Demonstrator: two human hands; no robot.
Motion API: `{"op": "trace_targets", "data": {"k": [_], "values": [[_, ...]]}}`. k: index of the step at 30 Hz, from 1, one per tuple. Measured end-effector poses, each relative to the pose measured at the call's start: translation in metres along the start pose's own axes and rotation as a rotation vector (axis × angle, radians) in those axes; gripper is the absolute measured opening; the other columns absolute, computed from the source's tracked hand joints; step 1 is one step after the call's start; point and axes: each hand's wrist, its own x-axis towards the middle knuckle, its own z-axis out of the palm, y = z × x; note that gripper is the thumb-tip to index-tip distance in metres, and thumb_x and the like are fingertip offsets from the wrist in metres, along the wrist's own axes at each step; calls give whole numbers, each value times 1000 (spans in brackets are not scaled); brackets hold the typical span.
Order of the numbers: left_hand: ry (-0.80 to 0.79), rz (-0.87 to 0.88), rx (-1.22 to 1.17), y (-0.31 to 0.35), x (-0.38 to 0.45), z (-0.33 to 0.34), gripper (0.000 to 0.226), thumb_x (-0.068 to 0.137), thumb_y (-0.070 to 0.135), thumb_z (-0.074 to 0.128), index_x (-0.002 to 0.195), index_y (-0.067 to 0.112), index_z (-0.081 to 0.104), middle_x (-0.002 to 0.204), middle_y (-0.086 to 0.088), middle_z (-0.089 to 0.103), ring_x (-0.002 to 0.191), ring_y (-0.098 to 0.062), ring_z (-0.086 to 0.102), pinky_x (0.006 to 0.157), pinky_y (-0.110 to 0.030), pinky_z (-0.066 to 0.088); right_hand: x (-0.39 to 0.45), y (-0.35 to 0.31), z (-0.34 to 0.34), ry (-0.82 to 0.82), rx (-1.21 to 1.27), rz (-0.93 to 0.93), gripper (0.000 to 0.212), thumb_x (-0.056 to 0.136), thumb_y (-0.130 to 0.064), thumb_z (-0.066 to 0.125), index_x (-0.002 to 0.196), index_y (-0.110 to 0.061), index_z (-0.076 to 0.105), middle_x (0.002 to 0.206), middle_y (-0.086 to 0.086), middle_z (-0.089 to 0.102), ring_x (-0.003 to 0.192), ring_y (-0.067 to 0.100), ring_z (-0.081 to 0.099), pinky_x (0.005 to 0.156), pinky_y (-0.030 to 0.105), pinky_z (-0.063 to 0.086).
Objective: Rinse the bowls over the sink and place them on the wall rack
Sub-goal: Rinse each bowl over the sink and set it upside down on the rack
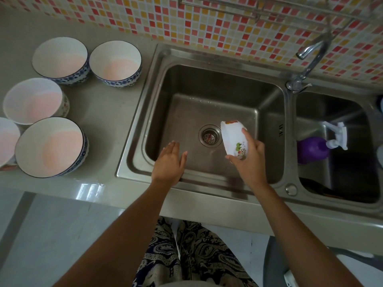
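From the head camera, the right hand (249,160) holds a small white bowl (234,139) over the sink (207,96), just right of the drain (210,135). The bowl is tipped on its side, its mouth turned toward the drain. The fingers (247,135) are closed round its wall and base, thumb at the near rim.

The left hand (169,162) hovers over the sink's near left edge, spread flat and holding nothing.

Five larger bowls (60,59) stand upright on the table (107,112) left of the sink, well apart from it. The tap (310,52) rises behind the sink's right corner, and no stream is visible. The wall rack (238,11) hangs above the sink on the tiles.

The small bowl looks light and stiff, probably plastic or thin ceramic; I cannot tell which. Wet, it would be slippery, so pinching rim against base seems surest. The larger ones look like heavier ceramic and breakable; each is best taken with the thumb inside the rim and the fingers under the foot, or with both hands.
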Motion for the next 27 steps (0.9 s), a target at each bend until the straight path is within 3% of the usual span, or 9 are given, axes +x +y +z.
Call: {"op": "trace_targets", "data": {"k": [7,10,14,18,23,27], "values": [[9,4,15,-1,1,1,59,99,45,26,144,7,33,150,-14,37,140,-24,32,115,-34,23,-11,2,10,-55,-172,-88,112,67,-12,87,152,-33,19,133,8,35,121,23,46,100,36,49],[8,-2,20,-1,1,3,59,99,46,26,144,8,33,150,-13,36,140,-25,32,115,-34,23,-15,6,16,-52,-355,-170,110,70,-15,84,153,-23,14,139,9,35,124,29,43,96,41,51],[5,-9,18,-1,1,3,59,99,47,26,145,9,31,151,-12,35,140,-25,31,114,-34,23,-19,16,22,28,-651,-420,93,71,-4,78,148,-4,27,139,17,43,119,36,47,93,47,51],[17,-6,15,-2,1,3,58,100,45,28,144,7,33,149,-13,37,139,-25,32,115,-35,25,-21,24,23,117,-724,-578,75,75,5,69,144,-6,39,131,16,49,120,35,47,101,50,45],[23,-9,9,-2,0,4,58,100,44,28,144,7,33,150,-13,36,140,-25,32,114,-34,24,-22,20,23,136,-762,-569,77,70,6,71,141,-10,45,127,14,51,123,31,43,108,58,34],[22,-7,25,-4,-2,5,59,99,46,27,145,9,31,151,-11,35,140,-24,31,114,-34,24,-20,16,25,67,-623,-455,85,67,7,76,143,-10,41,133,12,42,123,31,42,101,50,47]]}}
